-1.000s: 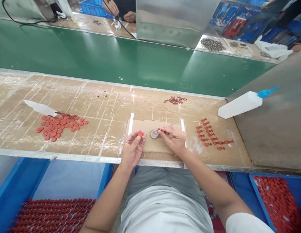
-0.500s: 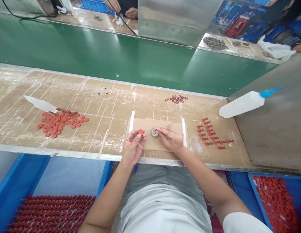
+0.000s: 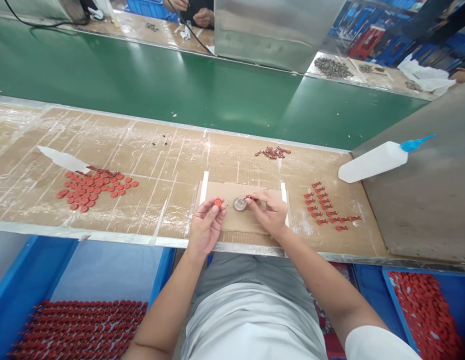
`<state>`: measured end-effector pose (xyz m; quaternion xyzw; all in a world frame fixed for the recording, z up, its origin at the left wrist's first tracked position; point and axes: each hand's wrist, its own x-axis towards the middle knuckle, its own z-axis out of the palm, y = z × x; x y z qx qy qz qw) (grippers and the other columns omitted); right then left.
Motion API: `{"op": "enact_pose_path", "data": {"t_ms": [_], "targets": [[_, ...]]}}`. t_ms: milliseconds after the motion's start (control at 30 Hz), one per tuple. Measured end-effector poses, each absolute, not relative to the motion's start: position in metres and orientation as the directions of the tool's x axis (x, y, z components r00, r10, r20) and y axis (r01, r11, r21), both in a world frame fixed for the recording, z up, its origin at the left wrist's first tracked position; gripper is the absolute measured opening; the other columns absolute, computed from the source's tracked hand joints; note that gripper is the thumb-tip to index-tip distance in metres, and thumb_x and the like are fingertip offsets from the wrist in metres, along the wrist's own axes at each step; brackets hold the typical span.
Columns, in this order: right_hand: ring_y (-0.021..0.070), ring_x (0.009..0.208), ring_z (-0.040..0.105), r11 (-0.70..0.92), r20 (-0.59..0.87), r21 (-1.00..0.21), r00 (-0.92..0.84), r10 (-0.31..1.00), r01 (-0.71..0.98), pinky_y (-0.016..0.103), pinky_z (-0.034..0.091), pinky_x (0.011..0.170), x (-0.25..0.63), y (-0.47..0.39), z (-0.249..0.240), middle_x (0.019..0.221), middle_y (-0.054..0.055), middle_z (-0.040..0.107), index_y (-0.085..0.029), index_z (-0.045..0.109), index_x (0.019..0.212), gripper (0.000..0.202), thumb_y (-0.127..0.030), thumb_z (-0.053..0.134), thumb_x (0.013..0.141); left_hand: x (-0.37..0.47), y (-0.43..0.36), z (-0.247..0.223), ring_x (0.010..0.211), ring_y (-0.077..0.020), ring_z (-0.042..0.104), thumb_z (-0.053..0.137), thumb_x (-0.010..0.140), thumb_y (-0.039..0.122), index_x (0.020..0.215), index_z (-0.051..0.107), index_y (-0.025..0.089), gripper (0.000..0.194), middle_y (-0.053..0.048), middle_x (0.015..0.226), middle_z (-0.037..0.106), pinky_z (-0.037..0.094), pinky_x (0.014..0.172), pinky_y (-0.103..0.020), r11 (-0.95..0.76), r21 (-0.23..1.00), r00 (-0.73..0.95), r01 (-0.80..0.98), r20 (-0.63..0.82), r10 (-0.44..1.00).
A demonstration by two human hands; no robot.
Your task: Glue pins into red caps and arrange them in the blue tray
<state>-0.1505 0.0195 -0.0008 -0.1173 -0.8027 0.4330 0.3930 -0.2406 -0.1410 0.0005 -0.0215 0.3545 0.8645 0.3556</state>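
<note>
My left hand [image 3: 207, 224] pinches a red round disc [image 3: 217, 202] between thumb and fingers, above a cardboard sheet [image 3: 232, 227]. Just right of it, a small round clear dish [image 3: 240, 203] rests on the cardboard. At the dish's right edge, my right hand [image 3: 269, 212] is closed on a small red-tipped part [image 3: 248, 197]; the fingers partly cover it. Finished-looking rows of red discs with dark pins [image 3: 322, 202] lie to the right. Farther back is a small pile of red and dark pin parts [image 3: 273, 152]. Loose red discs [image 3: 86, 192] are heaped at left.
A white bottle with blue nozzle [image 3: 375, 161] leans by a metal panel [image 3: 420, 200] at right. Another white bottle [image 3: 62, 159] lies at left. Beyond the bench runs a green belt [image 3: 161, 85]. Blue bins [image 3: 67, 255] with red parts stand below. A co-worker's hands [image 3: 202, 18] show opposite.
My right hand has drawn slightly to the right with the small part, uncovering more of the dish. My left hand holds nearly still. Specks on the green belt have shifted left.
</note>
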Motion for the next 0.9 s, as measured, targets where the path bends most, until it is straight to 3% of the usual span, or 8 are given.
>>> {"op": "enact_pose_path", "data": {"t_ms": [133,300,500,900], "targets": [[0.0167,0.08,0.069,0.348,0.354,-0.929,-0.588,0.727,-0.128,0.034,0.057,0.077,-0.147,0.011,0.013,0.09,0.004,0.074,-0.023,0.071,0.096,0.021,-0.028,0.072,0.075,-0.233,-0.142,0.006,0.08,-0.0053,0.068,0.074,0.072,0.021,0.098,0.069,0.023,0.026,0.001,0.094,0.072,0.054,0.074,-0.013,-0.495,0.565,-0.73,-0.661,-0.332,0.597],[0.0175,0.082,0.07,0.171,0.25,-0.967,-0.585,0.772,-0.187,0.034,0.059,0.08,-0.137,-0.011,0.043,0.089,0.002,0.074,-0.024,0.072,0.091,0.018,-0.023,0.074,0.074,-0.215,-0.143,0.018,0.084,-0.0087,0.069,0.07,0.077,0.024,0.097,0.07,0.022,0.02,0.0,0.094,0.073,0.056,0.072,-0.015,-0.449,0.531,-0.674,-0.719,-0.376,0.635],[0.0212,0.091,0.07,0.181,0.284,-0.958,-0.642,0.712,-0.222,0.041,0.057,0.09,-0.13,-0.037,0.059,0.095,0.002,0.074,-0.025,0.073,0.092,0.019,-0.019,0.074,0.074,-0.199,-0.144,0.027,0.083,-0.0109,0.07,0.069,0.078,0.025,0.095,0.071,0.02,0.018,-0.002,0.092,0.075,0.057,0.074,-0.017,-0.441,0.526,-0.657,-0.728,-0.348,0.669],[0.02,0.084,0.072,0.13,0.243,-0.968,-0.679,0.693,-0.214,0.035,0.063,0.079,-0.126,-0.046,0.05,0.096,0.0,0.074,-0.026,0.073,0.095,0.022,-0.017,0.072,0.075,-0.194,-0.142,0.031,0.082,-0.0121,0.07,0.073,0.074,0.027,0.092,0.073,0.019,0.02,-0.005,0.091,0.075,0.057,0.077,-0.02,-0.441,0.551,-0.678,-0.708,-0.357,0.642]]}}
